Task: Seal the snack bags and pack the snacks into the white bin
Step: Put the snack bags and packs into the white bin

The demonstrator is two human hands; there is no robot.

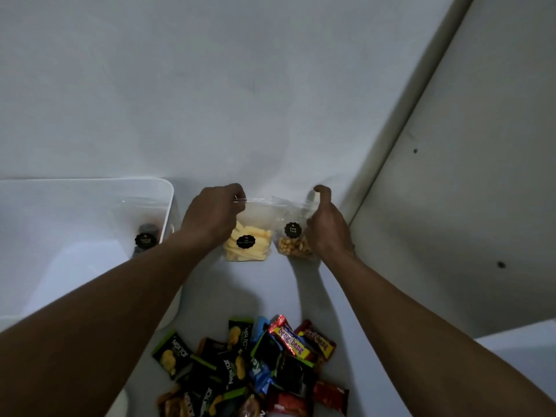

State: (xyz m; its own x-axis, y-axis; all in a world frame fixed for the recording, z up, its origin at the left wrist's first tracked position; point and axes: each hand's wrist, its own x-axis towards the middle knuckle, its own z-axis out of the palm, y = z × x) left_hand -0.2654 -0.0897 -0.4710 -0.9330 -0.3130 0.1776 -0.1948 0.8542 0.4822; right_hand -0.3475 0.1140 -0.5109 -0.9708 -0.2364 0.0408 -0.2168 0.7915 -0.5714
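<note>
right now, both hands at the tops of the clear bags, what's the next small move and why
Probably slide the left hand along the top strip of the chip bag, pressing it shut. That hand pinches the bag's top left corner, the right hand pinches plastic at the top of the nut bag, and both stand outside the white bin.

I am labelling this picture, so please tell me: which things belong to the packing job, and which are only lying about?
Job: left hand, right hand, chips bag, nuts bag, bin, dark bag inside it, wrapped snacks.

Lying about: nothing loose; just the wall, a panel, a white ledge.
</note>
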